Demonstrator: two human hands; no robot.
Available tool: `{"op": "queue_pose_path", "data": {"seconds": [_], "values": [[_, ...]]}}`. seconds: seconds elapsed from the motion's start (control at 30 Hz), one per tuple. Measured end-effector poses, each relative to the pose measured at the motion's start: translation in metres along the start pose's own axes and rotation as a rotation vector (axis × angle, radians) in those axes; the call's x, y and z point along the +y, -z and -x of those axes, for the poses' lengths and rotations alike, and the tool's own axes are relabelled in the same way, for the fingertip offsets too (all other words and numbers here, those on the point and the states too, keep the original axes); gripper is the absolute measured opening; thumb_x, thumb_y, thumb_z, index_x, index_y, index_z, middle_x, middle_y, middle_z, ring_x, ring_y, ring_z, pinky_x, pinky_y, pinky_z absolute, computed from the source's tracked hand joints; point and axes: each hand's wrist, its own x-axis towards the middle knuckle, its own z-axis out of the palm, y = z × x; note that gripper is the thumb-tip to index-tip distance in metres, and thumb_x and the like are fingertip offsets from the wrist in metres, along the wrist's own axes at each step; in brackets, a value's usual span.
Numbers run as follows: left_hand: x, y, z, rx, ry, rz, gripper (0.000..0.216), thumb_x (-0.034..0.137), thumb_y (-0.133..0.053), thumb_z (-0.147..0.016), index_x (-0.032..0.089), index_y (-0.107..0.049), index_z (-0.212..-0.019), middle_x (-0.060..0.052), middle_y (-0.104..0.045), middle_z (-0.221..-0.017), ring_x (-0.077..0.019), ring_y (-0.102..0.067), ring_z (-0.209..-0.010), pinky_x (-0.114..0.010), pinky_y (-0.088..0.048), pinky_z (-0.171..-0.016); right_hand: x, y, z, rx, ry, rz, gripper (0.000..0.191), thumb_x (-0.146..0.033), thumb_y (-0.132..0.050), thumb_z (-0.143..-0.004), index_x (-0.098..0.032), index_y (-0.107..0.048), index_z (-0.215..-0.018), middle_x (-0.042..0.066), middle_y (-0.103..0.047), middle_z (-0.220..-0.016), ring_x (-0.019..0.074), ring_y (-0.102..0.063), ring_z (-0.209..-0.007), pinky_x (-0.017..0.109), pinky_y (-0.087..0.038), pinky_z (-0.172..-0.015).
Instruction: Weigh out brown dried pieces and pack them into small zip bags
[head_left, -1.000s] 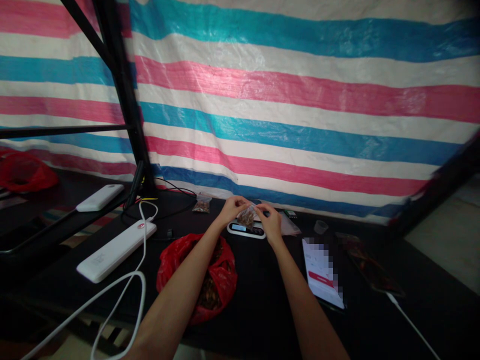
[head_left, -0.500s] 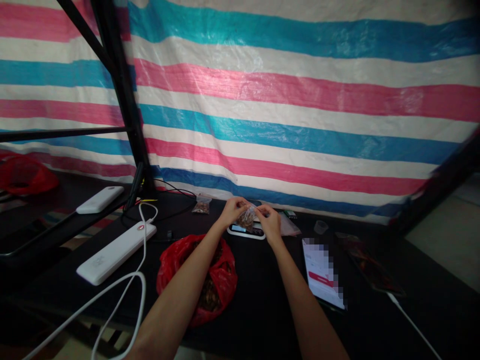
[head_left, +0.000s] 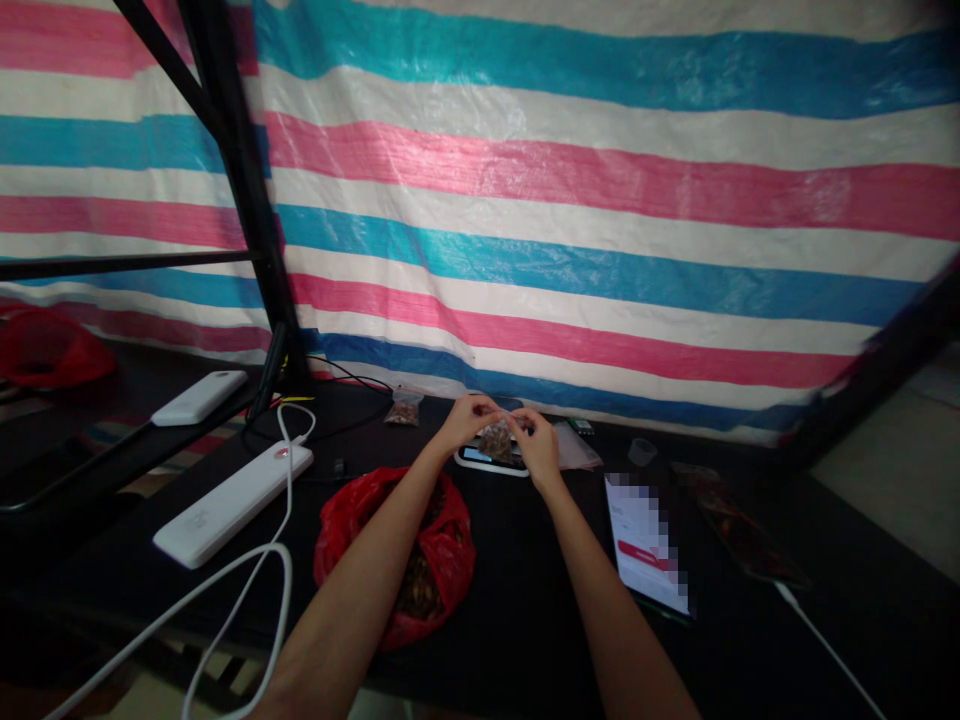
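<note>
Left hand [head_left: 471,418] and right hand [head_left: 535,440] pinch a small clear bag [head_left: 495,441] over a white scale [head_left: 478,456].
On the far side of the table [head_left: 525,560], even pressure along the bag's top should prevent spills.

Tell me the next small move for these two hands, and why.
Probably slide the right hand along the top of the small clear plastic bag of brown pieces, pressing it closed: the right hand and the left hand both pinch near there, and whether it is sealed is too small to tell.
</note>
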Motion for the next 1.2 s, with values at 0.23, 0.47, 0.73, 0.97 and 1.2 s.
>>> {"op": "queue_pose_path", "data": {"seconds": [0.23,0.47,0.73,0.97,1.2], "values": [[0.0019,-0.0017,0.0004,0.016,0.005,0.011,0.027,0.036,-0.060,-0.072,0.010,-0.067,-0.074,-0.003,-0.061,-0.065,-0.0115,-0.050,-0.061,-0.021,-0.036,-0.057,-0.0020,0.0001,0.0011,0.018,-0.051,-0.010,0.028,-0.041,-0.052,-0.071,-0.016,-0.063,-0.073,0.002,-0.062,-0.068,0.0146,-0.051,-0.057,0.025,-0.039,-0.058],[0.0037,-0.0030,0.0008,0.030,0.032,0.085,0.028,0.037,-0.059,-0.072,0.010,-0.065,-0.074,-0.003,-0.060,-0.065,-0.0113,-0.050,-0.060,-0.021,-0.037,-0.056,-0.0008,-0.0008,0.0014,0.016,-0.101,-0.022,0.030,-0.042,-0.052,-0.071,-0.016,-0.064,-0.079,0.003,-0.063,-0.068,0.0158,-0.052,-0.058,0.026,-0.040,-0.060],[0.0008,-0.0026,-0.0005,0.064,0.054,0.083,0.024,0.034,-0.063,-0.068,0.011,-0.065,-0.071,-0.002,-0.060,-0.064,-0.0113,-0.051,-0.059,-0.021,-0.038,-0.057,0.0035,-0.0024,0.0007,0.001,-0.088,-0.088,0.027,-0.039,-0.052,-0.070,-0.015,-0.064,-0.077,0.004,-0.064,-0.073,0.0160,-0.053,-0.061,0.027,-0.041,-0.062],[0.0014,-0.0021,-0.0015,0.091,0.052,0.116,0.021,0.031,-0.066,-0.065,0.011,-0.065,-0.065,-0.002,-0.060,-0.060,-0.0113,-0.051,-0.058,-0.022,-0.038,-0.057,0.0037,-0.0018,0.0001,-0.007,-0.106,-0.059,0.026,-0.038,-0.054,-0.070,-0.016,-0.065,-0.076,0.003,-0.065,-0.071,0.0157,-0.053,-0.059,0.026,-0.040,-0.060],[0.0045,0.0015,-0.0021,0.111,0.118,0.195,0.023,0.034,-0.066,-0.064,0.012,-0.067,-0.066,-0.003,-0.064,-0.063,-0.0129,-0.054,-0.060,-0.023,-0.039,-0.059,0.0073,-0.0044,-0.0026,0.035,-0.129,-0.188,0.026,-0.039,-0.056,-0.067,-0.015,-0.064,-0.073,0.002,-0.062,-0.065,0.0140,-0.050,-0.055,0.025,-0.039,-0.055]]}}
